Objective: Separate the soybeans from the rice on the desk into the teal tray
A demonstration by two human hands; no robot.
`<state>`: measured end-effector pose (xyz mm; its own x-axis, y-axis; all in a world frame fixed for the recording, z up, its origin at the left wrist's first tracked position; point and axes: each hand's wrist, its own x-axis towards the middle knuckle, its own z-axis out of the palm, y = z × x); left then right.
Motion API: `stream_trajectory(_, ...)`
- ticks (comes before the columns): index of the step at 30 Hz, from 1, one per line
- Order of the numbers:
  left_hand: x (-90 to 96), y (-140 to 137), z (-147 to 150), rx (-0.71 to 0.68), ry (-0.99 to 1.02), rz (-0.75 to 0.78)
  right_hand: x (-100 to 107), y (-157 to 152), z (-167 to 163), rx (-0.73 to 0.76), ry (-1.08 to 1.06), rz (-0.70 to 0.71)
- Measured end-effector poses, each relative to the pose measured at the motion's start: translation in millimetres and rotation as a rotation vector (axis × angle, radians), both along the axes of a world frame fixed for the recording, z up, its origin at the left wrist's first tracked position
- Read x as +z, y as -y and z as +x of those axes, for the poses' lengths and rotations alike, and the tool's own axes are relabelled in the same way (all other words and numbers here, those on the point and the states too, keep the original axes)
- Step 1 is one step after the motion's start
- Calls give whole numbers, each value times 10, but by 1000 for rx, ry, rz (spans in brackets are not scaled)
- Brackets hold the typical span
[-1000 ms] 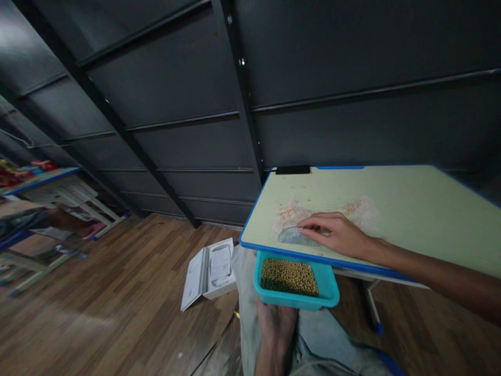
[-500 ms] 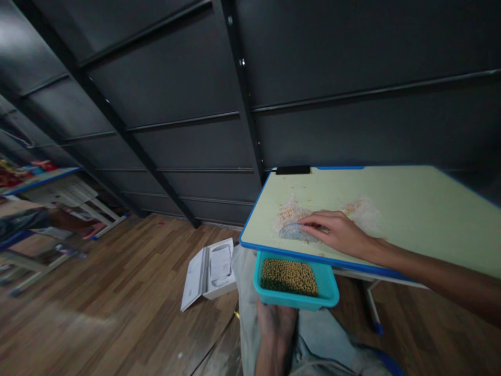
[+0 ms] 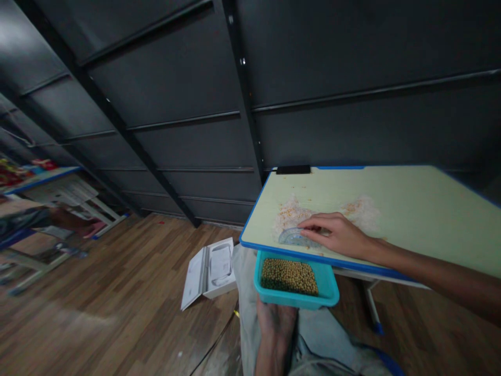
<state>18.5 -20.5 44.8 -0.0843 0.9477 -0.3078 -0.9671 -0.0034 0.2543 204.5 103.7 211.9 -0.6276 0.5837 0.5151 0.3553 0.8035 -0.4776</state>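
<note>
1. Head view, right hand: a clear semicircular protractor (image 3: 289,237) is pinched between the thumb and fingers of the right hand (image 3: 332,232), the grip narrow, close to the near edge of the pale green desktop (image 3: 422,209); whether the protractor is pressed flat cannot be told

2. Head view, left hand: a teal plastic tray (image 3: 329,284) is held from underneath by the left hand (image 3: 276,319), palm upward over the lap, just below the blue desk edge; most of the fingers are hidden by the tray

3. Head view, what is done: a layer of soybeans (image 3: 291,277) is already contained in the tray, heaped to its left and middle, while bare teal is shown at its right end

4. Head view, what is left: two spread patches are seen on the desktop outside the tray, a left patch of pale grains mixed with orange ones (image 3: 290,213), just beside the protractor, and a similar right patch (image 3: 362,210) beyond the right hand; a few orange specks are scattered farther back, so, by judgement, much loose grain is left ungathered

5. Head view, surroundings: a black slab-like object (image 3: 293,169) is placed at the far left corner of the desktop, and an unfolded white box (image 3: 213,266) is set on the wooden floor (image 3: 136,287)
</note>
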Motion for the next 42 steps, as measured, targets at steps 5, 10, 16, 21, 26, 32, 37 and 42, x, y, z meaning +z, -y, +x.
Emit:
stream_trajectory(5, -20, 14, -8, -23, 59, 64, 14, 14, -10, 9, -2, -7)
stream_trajectory(10, -22, 7, -6, -22, 50, 63, 23, 28, -19, 30, -6, 2)
stream_trajectory(16, -41, 6, -17, -24, 37, 38, 39, 51, -23, 33, -23, -4)
stream_trajectory(21, -45, 1, -2, -3, -2, 68, 25, 51, -24, 37, -39, -5)
stream_trajectory(26, -10, 6, 3, -21, 21, 52, 18, 60, -26, 42, -38, -50)
stream_trajectory(32, 44, 8, -10, -64, 23, 70, 29, 67, -29, 39, -42, -79)
stream_trajectory(37, 37, 20, -14, -78, -7, 82, 13, 61, -29, 39, -41, -110)
stream_trajectory(42, 33, 22, -13, -27, 17, 57, 28, 74, -19, 28, -42, -124)
